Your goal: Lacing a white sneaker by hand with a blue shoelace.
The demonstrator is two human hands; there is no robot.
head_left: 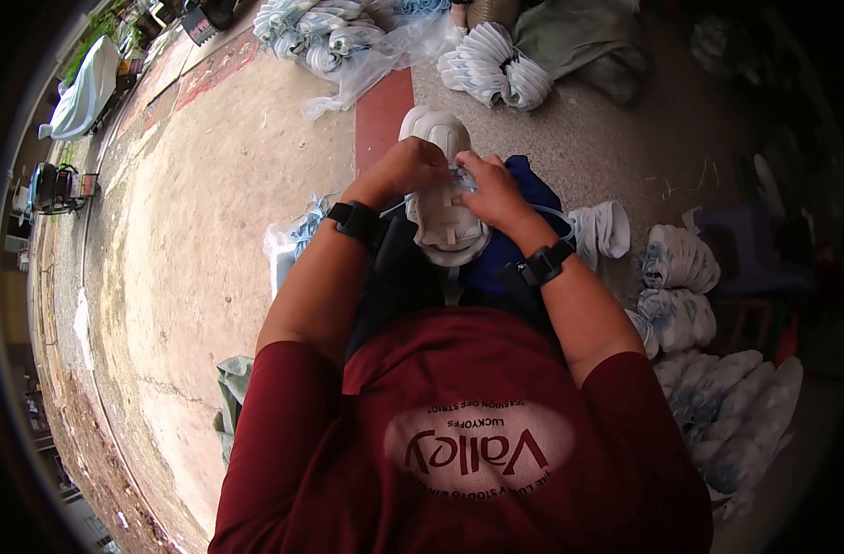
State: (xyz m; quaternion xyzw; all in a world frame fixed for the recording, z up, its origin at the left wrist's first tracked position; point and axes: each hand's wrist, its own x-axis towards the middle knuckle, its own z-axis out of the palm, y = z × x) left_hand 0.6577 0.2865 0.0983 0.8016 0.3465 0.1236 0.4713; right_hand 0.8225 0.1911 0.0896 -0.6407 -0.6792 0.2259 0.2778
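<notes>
A white sneaker [438, 224] lies on my lap, its toe pointing away from me and its heel opening close to my body. Both hands meet over its lacing area. My left hand [413, 169] is closed, with curled fingers against the left side of the lacing; what they pinch is hidden. From the right, my right hand [493, 187] bends its thumb and forefinger in over the tongue, and the tips grip something too small to make out. A light blue shoelace [556, 216] loops out beside my right wrist. Pale blue also shows between the fingertips.
Bundled white shoe pieces [500, 69] lie ahead, near a clear plastic bag [376, 69] and a dark green cloth [584, 42]. Light blue laces [309, 226] hang by my left knee. More white stacks [681, 258] stand at my right, near a dark stool [750, 249].
</notes>
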